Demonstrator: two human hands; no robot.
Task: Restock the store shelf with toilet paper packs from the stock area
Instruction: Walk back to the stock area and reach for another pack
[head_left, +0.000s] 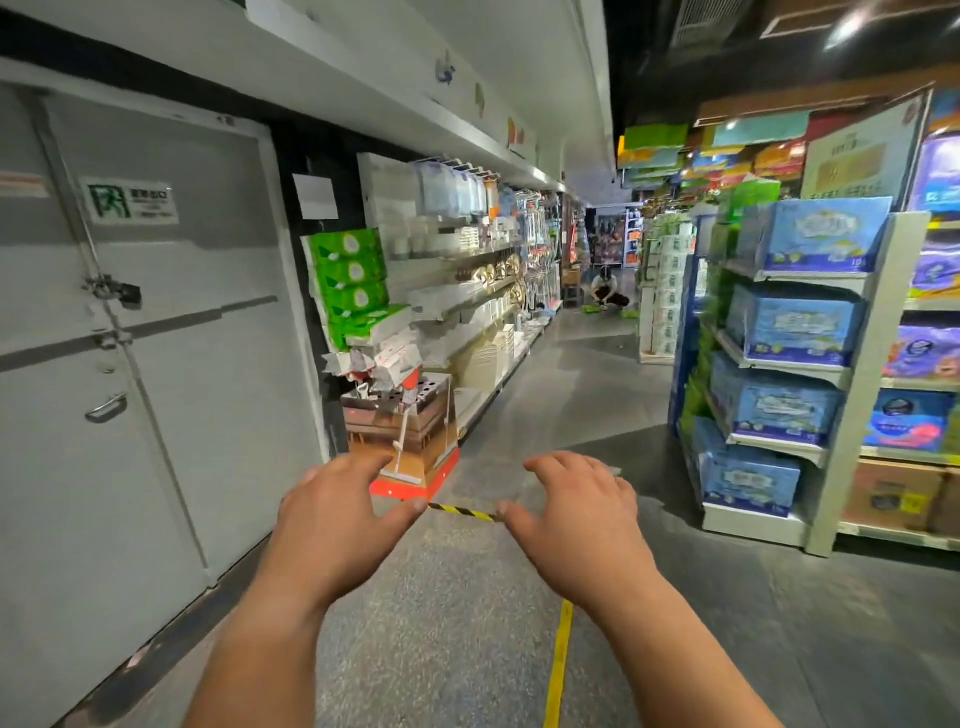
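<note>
My left hand and my right hand reach forward over the aisle floor, palms down, fingers spread and relaxed, holding nothing. Green toilet paper packs are stacked against the wall ahead on the left, above a cardboard display box. Blue paper packs fill the tiers of an end shelf on the right. Neither hand touches any pack.
A locked grey double door takes up the left wall. Household goods shelves run down the left side of the aisle. A person crouches on the floor far ahead. Yellow tape marks the floor.
</note>
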